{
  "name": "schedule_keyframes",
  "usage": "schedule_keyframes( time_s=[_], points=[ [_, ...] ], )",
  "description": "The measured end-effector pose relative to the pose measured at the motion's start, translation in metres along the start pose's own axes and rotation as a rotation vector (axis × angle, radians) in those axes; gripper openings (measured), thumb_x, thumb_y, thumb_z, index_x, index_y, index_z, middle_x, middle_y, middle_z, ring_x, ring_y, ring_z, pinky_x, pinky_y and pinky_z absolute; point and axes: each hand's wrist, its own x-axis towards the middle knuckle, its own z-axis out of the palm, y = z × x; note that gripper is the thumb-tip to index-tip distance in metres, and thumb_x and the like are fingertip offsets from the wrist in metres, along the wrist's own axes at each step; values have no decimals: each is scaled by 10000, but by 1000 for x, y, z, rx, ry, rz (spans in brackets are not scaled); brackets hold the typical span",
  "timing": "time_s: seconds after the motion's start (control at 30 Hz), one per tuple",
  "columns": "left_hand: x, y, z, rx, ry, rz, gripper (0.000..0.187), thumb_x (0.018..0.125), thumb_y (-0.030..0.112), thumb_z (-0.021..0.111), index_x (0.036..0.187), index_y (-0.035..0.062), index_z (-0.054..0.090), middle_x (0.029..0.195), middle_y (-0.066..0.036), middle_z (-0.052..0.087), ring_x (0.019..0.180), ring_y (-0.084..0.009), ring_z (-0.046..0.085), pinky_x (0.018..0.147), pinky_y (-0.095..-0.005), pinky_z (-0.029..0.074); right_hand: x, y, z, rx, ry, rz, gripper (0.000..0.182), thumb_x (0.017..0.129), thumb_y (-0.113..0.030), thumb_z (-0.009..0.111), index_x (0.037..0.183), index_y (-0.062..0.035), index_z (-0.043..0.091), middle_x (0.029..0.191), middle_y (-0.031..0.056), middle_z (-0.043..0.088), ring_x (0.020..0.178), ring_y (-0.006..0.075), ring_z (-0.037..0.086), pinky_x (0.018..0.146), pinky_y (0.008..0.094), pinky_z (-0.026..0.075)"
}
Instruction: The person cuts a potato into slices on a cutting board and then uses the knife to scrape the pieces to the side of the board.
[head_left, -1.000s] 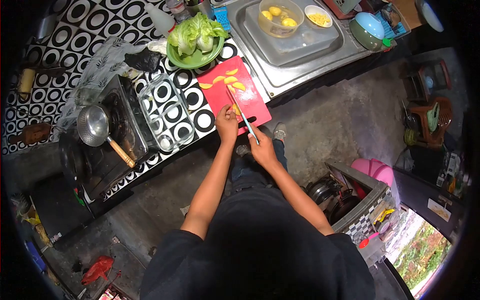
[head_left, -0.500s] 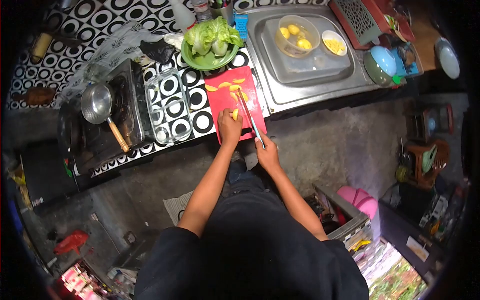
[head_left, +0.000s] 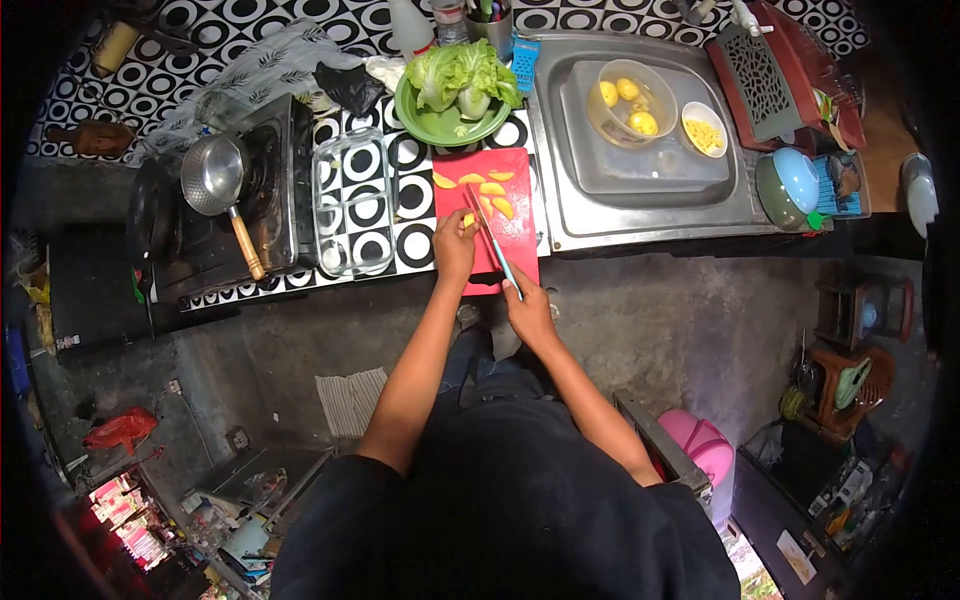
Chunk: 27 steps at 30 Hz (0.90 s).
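Note:
A red cutting board (head_left: 515,240) lies on the patterned counter, with several yellow wedges (head_left: 502,207) on its upper part. My left hand (head_left: 455,243) is over the board's left side, its fingers closed on a small yellow piece (head_left: 468,219). In my right hand (head_left: 530,308), at the board's lower right edge, is the handle of a knife (head_left: 495,243). The blade points up and left across the board, its tip among the wedges. Beyond the board stands a green bowl (head_left: 450,133) of leafy greens (head_left: 470,80).
Left of the board are a glass dish (head_left: 355,205) and a stove with a strainer ladle (head_left: 213,175). On the sink (head_left: 640,215) are a tub (head_left: 632,103) of yellow pieces and a white bowl (head_left: 704,130). Right of it stand stacked bowls (head_left: 785,195).
The view has shifted, so the counter sits further right. The knife blade has moved left relative to the wedges, closer to the piece in my left hand.

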Motion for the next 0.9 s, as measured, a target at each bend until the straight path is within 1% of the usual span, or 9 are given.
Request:
schedule_keyframes(
  time_s=[0.1, 0.2, 0.3, 0.4, 0.5, 0.6, 0.7, 0.8, 0.9],
  points=[
    [-3, -9, 2, -15, 33, 71, 217, 880, 56, 693, 1091, 28, 739, 854, -179, 638, 776, -336, 651, 709, -427, 508, 2, 0, 2, -2, 5, -8, 408, 990, -152, 558, 1389, -67, 577, 1068, 276, 694, 1062, 377, 695, 911, 400, 513],
    [0, -21, 3, 2, 23, 160, 182, 949, 38, 649, 1100, -12, 740, 869, -134, 626, 641, -178, 631, 577, -287, 547, 2, -1, 4, -12, 20, -11, 405, 991, -155, 557, 1385, -65, 580, 1067, 272, 695, 1052, 381, 694, 909, 398, 513],
    [0, -20, 3, 1, 8, 106, 176, 954, 26, 639, 1090, -12, 745, 890, -134, 641, 656, -180, 656, 584, -285, 563, -1, -7, 4, -14, -7, 63, 404, 993, -161, 555, 1384, -62, 581, 1099, 274, 689, 1080, 389, 681, 925, 399, 506],
    [-5, 1, -4, -176, -13, -61, 204, 962, 28, 634, 1137, -44, 710, 939, -135, 679, 699, -170, 685, 622, -269, 584, -3, 0, 11, -15, 3, 42, 399, 1004, -134, 559, 1388, -28, 576, 1259, 214, 683, 1182, 227, 649, 1000, 327, 469],
    [-2, -3, 1, -330, -13, -303, 223, 964, 25, 638, 1163, -70, 668, 983, -134, 698, 761, -165, 698, 688, -261, 600, -6, -1, 12, 4, -7, 79, 407, 993, -171, 553, 1384, -60, 580, 1109, 280, 682, 1085, 405, 670, 915, 421, 503],
    [3, -12, 4, -449, -70, -359, 222, 957, 21, 648, 1159, -71, 642, 1010, -139, 704, 806, -170, 700, 724, -269, 610, -7, -1, 13, 10, -14, 103, 405, 992, -168, 554, 1381, -58, 581, 1092, 285, 681, 1074, 408, 672, 905, 425, 504],
    [4, -11, 5, -507, -64, -412, 182, 954, 17, 654, 1125, -45, 658, 1010, -124, 698, 849, -169, 695, 727, -268, 607, -9, -3, 13, 24, 25, 59, 404, 991, -164, 554, 1380, -58, 582, 1081, 292, 678, 1070, 410, 673, 906, 423, 504],
    [4, -9, 4, -510, -76, -414, 197, 956, 19, 654, 1144, -39, 659, 1020, -120, 692, 864, -162, 689, 736, -263, 603, -10, -9, 10, 28, -11, 158, 404, 990, -161, 553, 1381, -64, 583, 1085, 298, 676, 1080, 413, 670, 907, 419, 504],
    [4, -11, 5, -542, -81, -409, 205, 959, 16, 648, 1158, -32, 659, 1024, -115, 687, 862, -156, 683, 737, -259, 599, -12, -8, 12, 11, -11, 169, 400, 990, -157, 552, 1377, -57, 584, 1117, 305, 669, 1099, 415, 665, 920, 424, 503]
  ],
)
